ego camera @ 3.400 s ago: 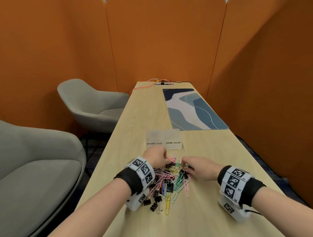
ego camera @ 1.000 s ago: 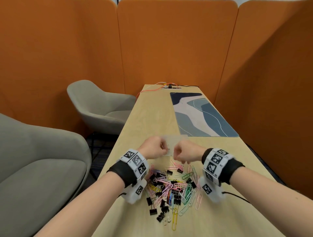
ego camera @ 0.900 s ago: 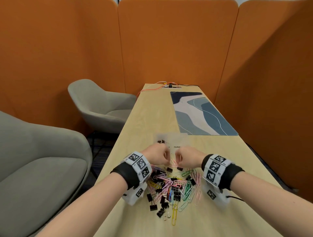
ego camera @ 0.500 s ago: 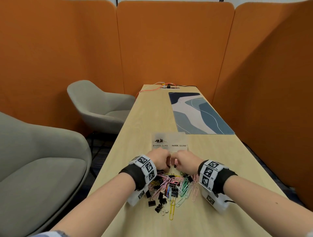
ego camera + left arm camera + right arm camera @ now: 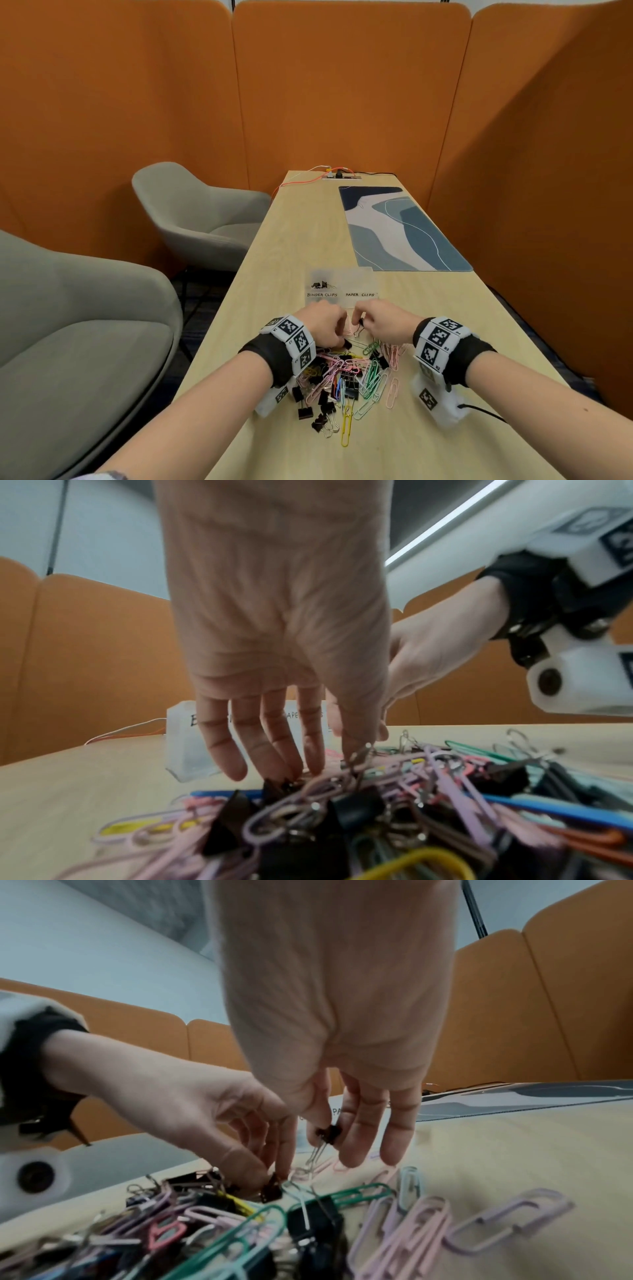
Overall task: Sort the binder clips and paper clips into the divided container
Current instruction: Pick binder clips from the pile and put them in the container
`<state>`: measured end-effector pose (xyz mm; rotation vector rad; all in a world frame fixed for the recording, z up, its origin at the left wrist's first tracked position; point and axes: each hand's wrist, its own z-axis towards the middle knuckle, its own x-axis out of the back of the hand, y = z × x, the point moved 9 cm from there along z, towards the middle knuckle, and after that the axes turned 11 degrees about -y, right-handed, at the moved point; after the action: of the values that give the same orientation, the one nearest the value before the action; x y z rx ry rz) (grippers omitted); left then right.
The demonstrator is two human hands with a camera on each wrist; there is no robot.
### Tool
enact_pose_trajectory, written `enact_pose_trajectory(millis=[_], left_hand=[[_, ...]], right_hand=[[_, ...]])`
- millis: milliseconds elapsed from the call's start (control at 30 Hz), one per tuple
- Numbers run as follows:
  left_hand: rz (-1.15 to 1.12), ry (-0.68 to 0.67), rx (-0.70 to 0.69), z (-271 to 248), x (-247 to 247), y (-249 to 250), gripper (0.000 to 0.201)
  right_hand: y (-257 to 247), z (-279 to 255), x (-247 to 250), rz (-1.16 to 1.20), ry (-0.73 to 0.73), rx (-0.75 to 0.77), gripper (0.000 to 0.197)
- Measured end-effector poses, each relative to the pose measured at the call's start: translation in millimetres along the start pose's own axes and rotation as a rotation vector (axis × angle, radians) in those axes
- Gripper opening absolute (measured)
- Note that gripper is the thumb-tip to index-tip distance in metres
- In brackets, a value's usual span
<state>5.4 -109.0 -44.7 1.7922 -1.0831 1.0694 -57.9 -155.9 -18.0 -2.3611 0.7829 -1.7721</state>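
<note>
- Closest to the person there's a messy pile of clips (image 5: 346,377) on the light wood table (image 5: 294,240): coloured paper clips (pink, green, a long yellow one (image 5: 346,425), a blue one) all mixed up with little black binder clips.
- Both hands are down at the far edge of that pile, wrist bands with black-and-white markers on each.
- Left hand (image 5: 323,325): fingers reach down and the tips are pinching a black binder clip (image 5: 272,1191) right at the pile's edge, the clip's still touching the heap.
- Right hand (image 5: 382,322): thumb and forefinger pinch a small black binder clip (image 5: 329,1133) by its body, its wire handles dangling down, lifted just clear of the table. The other fingers hang straight.
- Just past the hands sits the clear divided container (image 5: 342,284), labelled "BINDER CLIPS" on the left and "PAPER CLIPS" on the right. A few black binder clips (image 5: 322,284) are already in the left compartment.
- Further back, a blue patterned desk mat (image 5: 397,229), then cables at the table's far end, grey armchairs on the left, orange partitions all around.
</note>
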Motion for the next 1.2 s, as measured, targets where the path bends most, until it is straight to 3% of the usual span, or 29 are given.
enact_pose_trajectory(millis=[100, 233, 400, 500, 700, 767, 833, 900, 967, 1067, 1200], left_hand=[[-0.035, 0.026, 0.008, 0, 2, 1, 0.033], [-0.045, -0.001, -0.018, 2, 0, 5, 0.029], [-0.036, 0.038, -0.071, 0, 5, 10, 0.019], [-0.077, 0.047, -0.089, -2, 4, 13, 0.029], [0.022, 0.049, -0.085, 2, 4, 24, 0.018], [0.029, 0.059, -0.088, 1, 5, 25, 0.017], [0.015, 0.092, -0.096, -1, 10, 25, 0.018], [-0.061, 0.143, -0.100, -5, 18, 20, 0.019], [-0.191, 0.215, -0.096, -10, 28, 10, 0.018], [-0.445, 0.277, -0.084, -16, 36, -7, 0.015], [-0.663, 0.317, -0.050, -26, 42, -23, 0.008]], right_hand=[[8, -4, 4, 0.061, 0.069, -0.035, 0.028], [36, -8, 8, 0.406, 0.150, -0.121, 0.014], [55, -21, 1, 0.647, 0.117, -0.164, 0.018], [62, -27, -6, 0.708, 0.071, -0.226, 0.032], [57, -32, -21, 1.093, 0.040, -0.233, 0.024], [54, -30, -21, 0.949, 0.021, -0.223, 0.027], [45, -29, -18, 0.632, -0.009, -0.173, 0.018], [34, -30, -18, 0.344, -0.029, -0.110, 0.010], [26, -31, -21, 0.144, -0.033, -0.061, 0.014], [19, -30, -20, 0.046, 0.000, -0.040, 0.005], [22, -28, -14, 0.223, 0.012, -0.051, 0.006]])
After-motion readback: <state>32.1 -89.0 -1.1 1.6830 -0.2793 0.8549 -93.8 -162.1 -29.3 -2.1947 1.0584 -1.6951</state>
